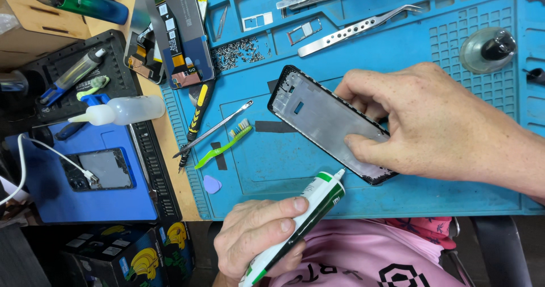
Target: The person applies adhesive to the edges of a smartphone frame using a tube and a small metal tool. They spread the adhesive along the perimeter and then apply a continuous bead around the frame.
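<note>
- At the near edge of the blue work mat [397,196], my left hand [255,236] is wrapped around a green-and-white glue tube [301,224], thumb and curled fingers closed on its body.
- The tube slants up and to the right; its white nozzle tip sits just beside, possibly touching, the lower edge of the phone frame [326,119].
- Past it, my right hand [431,125] comes in from the right, palm down, wrist angled toward the lower right.
- Its fingers are spread narrowly and pressed on the frame: thumb on the near long edge, fingertips over the far edge. The frame lies flat and diagonal on the mat.
- Left of the frame lie a green toothbrush [222,146], a metal spudger [213,129] and a yellow-handled screwdriver [196,117].
- Farther off, metal tweezers [357,29] rest above the frame; a pile of small screws [241,51] sits beside a display panel [179,32].
</note>
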